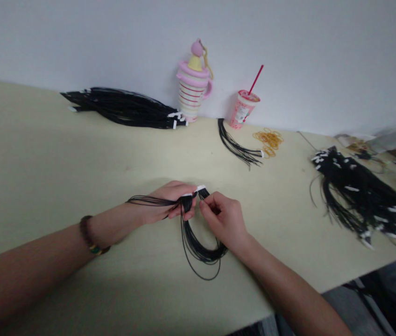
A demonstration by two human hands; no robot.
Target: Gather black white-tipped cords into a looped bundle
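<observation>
Well in front of the pink cup (243, 110), the left hand (168, 201) has its fingers closed around a looped bundle of black cords (198, 247) on the worktop (61, 163). The right hand (226, 220) pinches strands near the white-tagged ends. If that pinch is slack, the loop could spring apart and tangle.

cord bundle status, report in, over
Left hand gripping black cord bundle at its white-tipped ends. Right hand pinching same ends. Loop rests on table. Rubber bands lie apart, far side.

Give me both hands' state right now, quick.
Left hand: closed, holding the bundle of black cords.
Right hand: closed, pinching the same bundle.
</observation>
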